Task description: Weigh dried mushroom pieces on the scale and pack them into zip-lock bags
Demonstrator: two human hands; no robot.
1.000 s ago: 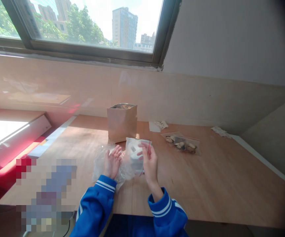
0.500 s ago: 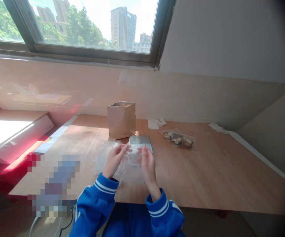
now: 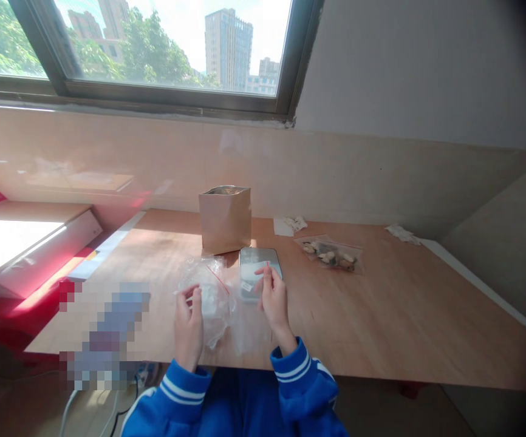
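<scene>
My left hand (image 3: 189, 328) is closed, fingers curled at the left edge of clear plastic zip bags (image 3: 212, 306) with a red seal line. It appears to pinch them, though the thin film is hard to make out. Thumb and fingers of my right hand (image 3: 276, 300) are pressed together on another clear zip bag (image 3: 249, 334), which hangs toward the table's front edge. Just behind this bag lies a flat silver scale (image 3: 265, 258), partly covered by the film and my right fingers. An upright foil-lined brown pouch (image 3: 225, 221) stands open behind the scale.
A sealed clear bag of pale, dark-edged pieces (image 3: 329, 254) lies right of the scale on the wooden table (image 3: 381, 321). Crumpled white tissues (image 3: 296, 224) sit by the wall. A blurred-out object (image 3: 115, 328) and cables (image 3: 65, 413) are at the left edge.
My left hand has moved left and toward me, away from my right hand. The clear bags have come apart between my hands. My right hand has stayed nearly in place.
</scene>
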